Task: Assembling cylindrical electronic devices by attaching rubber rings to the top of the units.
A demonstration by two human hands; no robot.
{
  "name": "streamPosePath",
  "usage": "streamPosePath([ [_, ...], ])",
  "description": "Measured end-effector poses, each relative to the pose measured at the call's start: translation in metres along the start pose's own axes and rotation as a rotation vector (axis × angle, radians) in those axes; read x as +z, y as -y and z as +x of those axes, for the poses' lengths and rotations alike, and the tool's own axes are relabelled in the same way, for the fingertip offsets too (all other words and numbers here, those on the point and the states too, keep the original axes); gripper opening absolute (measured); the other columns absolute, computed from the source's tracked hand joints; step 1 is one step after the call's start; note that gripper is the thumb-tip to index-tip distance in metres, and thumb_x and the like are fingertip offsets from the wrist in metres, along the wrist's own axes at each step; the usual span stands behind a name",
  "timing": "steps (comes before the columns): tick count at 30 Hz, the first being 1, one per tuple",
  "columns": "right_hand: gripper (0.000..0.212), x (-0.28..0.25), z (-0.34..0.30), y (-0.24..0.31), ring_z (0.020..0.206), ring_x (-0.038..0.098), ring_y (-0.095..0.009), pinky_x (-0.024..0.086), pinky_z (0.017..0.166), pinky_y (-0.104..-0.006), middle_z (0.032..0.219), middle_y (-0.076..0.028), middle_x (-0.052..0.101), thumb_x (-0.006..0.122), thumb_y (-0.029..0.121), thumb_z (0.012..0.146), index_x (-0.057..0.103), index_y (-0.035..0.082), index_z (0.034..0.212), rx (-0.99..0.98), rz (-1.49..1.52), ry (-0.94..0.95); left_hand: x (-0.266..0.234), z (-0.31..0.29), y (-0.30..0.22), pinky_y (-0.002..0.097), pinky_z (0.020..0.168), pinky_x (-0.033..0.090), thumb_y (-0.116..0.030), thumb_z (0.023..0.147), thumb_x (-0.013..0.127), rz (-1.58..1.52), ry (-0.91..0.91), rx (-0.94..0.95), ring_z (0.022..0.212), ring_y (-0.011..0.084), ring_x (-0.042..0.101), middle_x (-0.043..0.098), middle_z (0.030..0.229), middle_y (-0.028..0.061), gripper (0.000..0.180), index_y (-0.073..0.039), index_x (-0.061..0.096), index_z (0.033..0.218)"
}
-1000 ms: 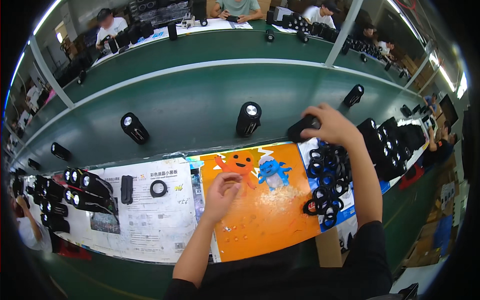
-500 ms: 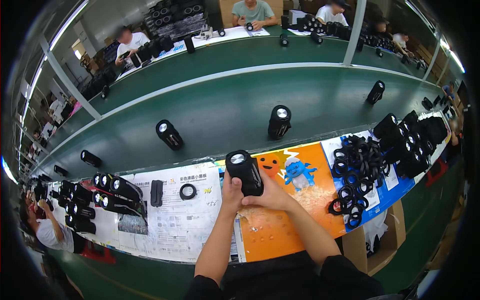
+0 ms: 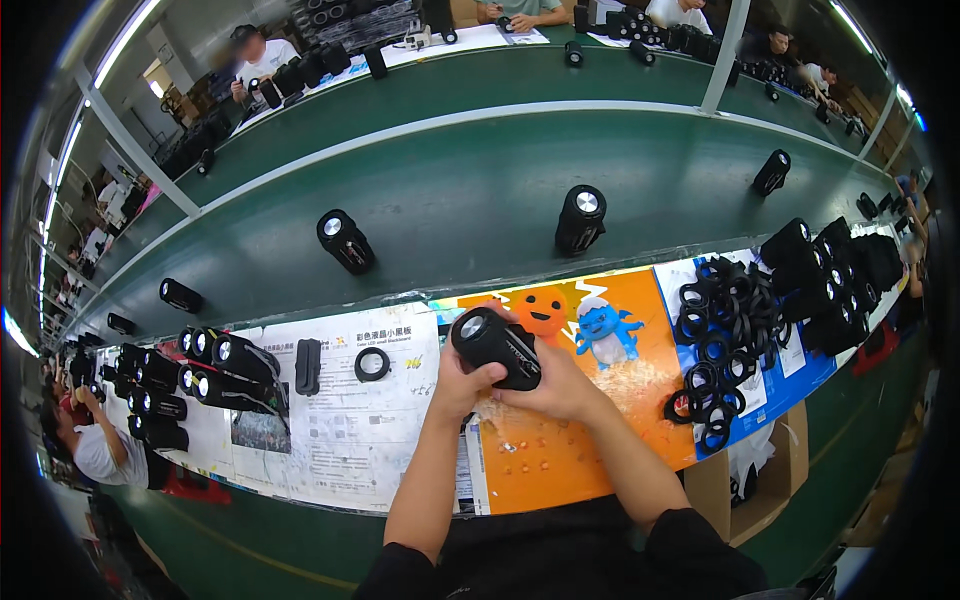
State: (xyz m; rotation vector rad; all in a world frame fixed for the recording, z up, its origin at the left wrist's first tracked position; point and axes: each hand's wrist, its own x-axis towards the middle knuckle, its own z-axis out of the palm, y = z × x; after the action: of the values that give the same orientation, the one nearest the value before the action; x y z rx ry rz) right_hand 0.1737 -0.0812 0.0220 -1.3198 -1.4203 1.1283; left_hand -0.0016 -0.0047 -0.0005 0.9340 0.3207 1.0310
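Note:
Between my two hands is a black cylindrical speaker [image 3: 496, 348], tilted, with a round silvery disc on its upper end. My left hand [image 3: 462, 385] is wrapped round its left side, the thumb across the front. My right hand [image 3: 560, 385] grips its right and lower side; some fingers are hidden behind it. Both hands hold it above the orange sheet [image 3: 550, 450]. Left of them, on a white printed sheet [image 3: 350, 440], lie a black ring [image 3: 372, 364] and a dark oblong part [image 3: 308, 367].
Several black speakers stand on the green conveyor, among them one speaker [image 3: 581, 220] straight ahead. More speakers [image 3: 235, 370] lie at the left. A pile of black rings [image 3: 725, 320] and grouped speakers [image 3: 815, 280] are at the right. A cardboard box [image 3: 765, 490] sits below the table edge. People work across the belt.
The speaker in my hands has tipped further over to the left and its disc end has turned. The view has shifted slightly; both hands keep their hold.

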Motion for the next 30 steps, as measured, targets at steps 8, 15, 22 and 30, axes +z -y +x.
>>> streamPosePath([
  [8,0.086,0.023,-0.006,-0.012,0.118,0.074,-0.043,0.061,0.099,-0.0475,0.13,-0.026,0.072,0.097,0.029,0.076,0.055,0.0,0.146,-0.137,-0.364,-0.185,0.011,0.0,-0.006,0.0434,0.106,0.059,-0.028,0.086,0.096,0.064,-0.122,0.213,0.116,0.0313,0.074,0.073,0.12,0.0173,0.07,0.002,0.06,0.137],
  [15,0.076,0.025,-0.006,0.006,0.106,0.08,-0.035,0.062,0.094,-0.0407,0.114,-0.019,0.078,0.097,0.031,0.079,0.06,-0.001,0.137,-0.104,-0.177,-0.076,-0.014,-0.002,-0.006,0.0471,0.104,0.06,-0.051,0.084,0.096,-0.148,0.074,0.082,0.114,0.0312,0.071,0.066,0.114,0.0122,0.079,-0.006,0.059,0.137],
  [22,0.072,0.026,-0.007,0.002,0.103,0.08,-0.034,0.062,0.093,-0.0415,0.112,-0.02,0.078,0.096,0.034,0.079,0.063,-0.002,0.132,-0.045,-0.102,-0.031,-0.013,-0.003,0.004,0.0474,0.102,0.061,-0.054,0.083,0.096,-0.177,0.065,0.052,0.112,0.0312,0.071,0.067,0.115,0.0127,0.082,-0.005,0.057,0.137],
  [30,0.073,0.024,-0.006,-0.003,0.106,0.08,-0.033,0.061,0.095,-0.0404,0.114,-0.02,0.078,0.096,0.034,0.079,0.063,-0.003,0.133,-0.044,-0.052,-0.012,-0.002,-0.006,0.003,0.0456,0.098,0.063,-0.055,0.083,0.096,-0.112,0.018,0.025,0.111,0.0309,0.072,0.067,0.117,0.0142,0.086,-0.003,0.056,0.139],
])
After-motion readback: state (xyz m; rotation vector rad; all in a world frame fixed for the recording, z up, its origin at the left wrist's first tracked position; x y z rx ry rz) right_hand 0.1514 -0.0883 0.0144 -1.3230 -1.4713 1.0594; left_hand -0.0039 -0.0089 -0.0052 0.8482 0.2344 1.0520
